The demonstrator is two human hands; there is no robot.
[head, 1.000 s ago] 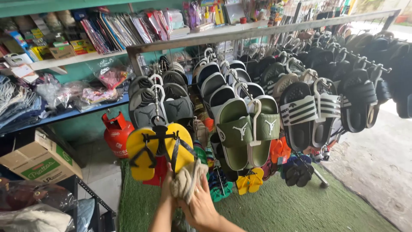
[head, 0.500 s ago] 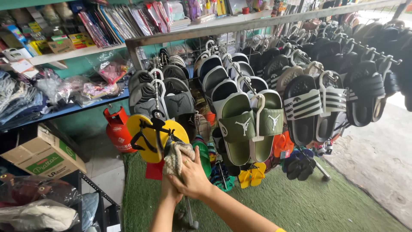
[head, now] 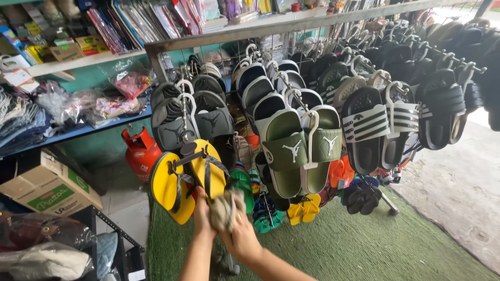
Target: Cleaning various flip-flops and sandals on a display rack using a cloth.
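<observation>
Both hands had climbed since a second ago: right hand [head: 242, 237] clamped a rag [head: 225, 209] against the yellow sandals [head: 187, 182], left hand [head: 202, 218] gripping their near edge

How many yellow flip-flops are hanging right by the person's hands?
2, as one pair: the left yellow flip-flop hangs tilted beside the left hand; the right yellow flip-flop hangs just above the cloth. A smaller yellow pair hangs lower; others may be hidden.
</observation>
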